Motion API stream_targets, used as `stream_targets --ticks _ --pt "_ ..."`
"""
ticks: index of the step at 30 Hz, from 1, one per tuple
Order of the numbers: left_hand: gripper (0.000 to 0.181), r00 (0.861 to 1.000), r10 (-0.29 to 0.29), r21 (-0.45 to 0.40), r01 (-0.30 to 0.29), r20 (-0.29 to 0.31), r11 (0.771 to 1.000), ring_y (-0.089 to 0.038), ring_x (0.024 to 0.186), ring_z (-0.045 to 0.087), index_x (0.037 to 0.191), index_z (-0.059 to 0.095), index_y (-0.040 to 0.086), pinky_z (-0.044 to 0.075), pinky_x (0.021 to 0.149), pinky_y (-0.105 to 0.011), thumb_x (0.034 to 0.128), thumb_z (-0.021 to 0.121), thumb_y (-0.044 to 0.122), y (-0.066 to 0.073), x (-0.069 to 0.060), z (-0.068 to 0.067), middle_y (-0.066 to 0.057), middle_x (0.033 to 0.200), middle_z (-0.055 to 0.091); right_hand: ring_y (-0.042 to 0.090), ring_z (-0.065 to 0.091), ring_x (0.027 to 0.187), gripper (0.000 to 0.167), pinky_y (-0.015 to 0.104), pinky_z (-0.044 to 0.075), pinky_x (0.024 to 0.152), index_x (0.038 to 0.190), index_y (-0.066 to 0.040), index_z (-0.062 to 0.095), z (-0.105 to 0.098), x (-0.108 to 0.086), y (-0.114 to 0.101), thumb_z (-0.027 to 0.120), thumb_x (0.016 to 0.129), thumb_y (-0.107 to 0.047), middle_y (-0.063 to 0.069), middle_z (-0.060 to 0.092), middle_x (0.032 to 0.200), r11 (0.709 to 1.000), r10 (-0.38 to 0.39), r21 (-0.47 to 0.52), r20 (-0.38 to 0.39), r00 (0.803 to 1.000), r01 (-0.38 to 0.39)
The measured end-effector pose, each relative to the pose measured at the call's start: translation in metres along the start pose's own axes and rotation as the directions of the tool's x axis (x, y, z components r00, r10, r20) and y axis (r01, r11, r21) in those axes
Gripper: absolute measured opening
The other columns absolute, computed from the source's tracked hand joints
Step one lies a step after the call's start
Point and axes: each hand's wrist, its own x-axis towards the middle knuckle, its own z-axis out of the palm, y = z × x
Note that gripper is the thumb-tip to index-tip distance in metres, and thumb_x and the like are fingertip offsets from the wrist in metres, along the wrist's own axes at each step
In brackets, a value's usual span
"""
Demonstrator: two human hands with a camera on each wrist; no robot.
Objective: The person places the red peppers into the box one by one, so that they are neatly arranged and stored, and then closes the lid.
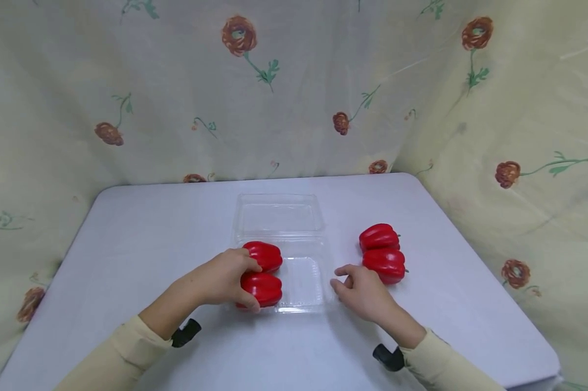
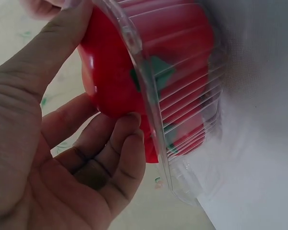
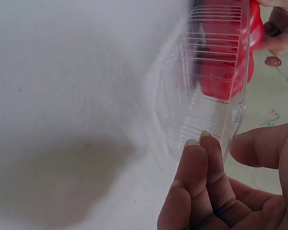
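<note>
In the head view, a clear plastic clamshell container lies with its lid folded back. Two red bell peppers sit side by side in its left part, a far one and a near one. My left hand grips the near pepper, thumb on its near side and fingers on its far side. Through the ribbed wall in the left wrist view, the pepper's green stem shows. My right hand is just off the container's right edge, fingers loosely bent and holding nothing.
Two more red bell peppers, one farther and one nearer, lie touching to the container's right, beyond my right hand. Everything rests on a white-covered table. A flowered curtain hangs behind and at the sides.
</note>
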Motion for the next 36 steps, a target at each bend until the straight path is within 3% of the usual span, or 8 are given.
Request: stream_targets --ticks 6,10,19,24,28,36 --pt "0.072 1.000 -0.011 -0.046 0.010 -0.025 0.999 -0.020 0.104 0.056 0.118 0.071 0.010 0.059 0.071 -0.033 0.0558 0.097 0.034 -0.001 -0.003 0.002 -0.001 0.110 0.062 0.017 0.054 0.056 0.044 0.027 0.051 0.054 0.120 -0.003 0.067 -0.008 0.000 0.002 0.079 0.083 -0.023 0.000 0.057 0.065 0.999 -0.029 -0.025 -0.020 0.999 0.029" --pt "0.074 0.999 -0.013 -0.097 0.009 -0.033 0.995 -0.021 0.105 0.057 0.120 0.069 0.007 0.059 0.072 -0.034 0.0566 0.097 0.033 -0.003 -0.005 0.003 -0.003 0.111 0.062 0.017 0.053 0.055 0.046 0.027 0.050 0.053 0.120 -0.004 0.066 -0.017 -0.002 0.006 0.080 0.082 -0.025 -0.001 0.056 0.064 0.996 -0.062 -0.071 -0.072 0.996 0.057" --pt "0.078 0.998 -0.026 -0.129 0.020 -0.049 0.991 -0.019 0.105 0.057 0.123 0.067 0.008 0.059 0.072 -0.032 0.0576 0.096 0.038 -0.011 -0.008 0.006 -0.002 0.115 0.062 0.016 0.053 0.060 0.042 0.027 0.050 0.056 0.115 -0.001 0.067 -0.043 -0.006 0.021 0.079 0.080 -0.019 -0.001 0.057 0.069 0.970 -0.185 -0.192 -0.190 0.964 0.148" --pt "0.078 0.995 -0.066 -0.094 0.059 -0.079 0.994 -0.019 0.108 0.056 0.121 0.069 0.012 0.059 0.074 -0.034 0.0557 0.096 0.044 -0.017 -0.013 0.005 0.000 0.115 0.060 0.028 0.059 0.081 0.049 0.038 0.058 0.064 0.119 0.002 0.064 -0.059 -0.006 0.042 0.081 0.078 -0.018 0.014 0.060 0.097 0.954 -0.214 -0.260 -0.242 0.947 0.149" --pt "0.075 0.991 -0.090 -0.100 0.079 -0.102 0.992 -0.018 0.108 0.055 0.120 0.070 0.015 0.059 0.075 -0.034 0.0556 0.095 0.045 -0.023 -0.019 0.004 0.002 0.115 0.058 0.043 0.051 0.109 0.067 0.054 0.058 0.073 0.130 0.003 0.056 -0.067 -0.003 0.058 0.085 0.074 -0.020 0.025 0.050 0.123 0.947 -0.196 -0.300 -0.248 0.949 0.117" --pt "0.073 0.989 -0.094 -0.098 0.083 -0.113 0.992 -0.020 0.105 0.056 0.120 0.072 0.016 0.059 0.076 -0.034 0.0588 0.093 0.050 -0.034 -0.026 0.003 -0.001 0.123 0.053 0.051 0.042 0.119 0.091 0.059 0.056 0.076 0.141 0.004 0.043 -0.066 0.006 0.076 0.089 0.070 -0.029 0.032 0.041 0.134 0.946 -0.128 -0.318 -0.163 0.978 0.071"
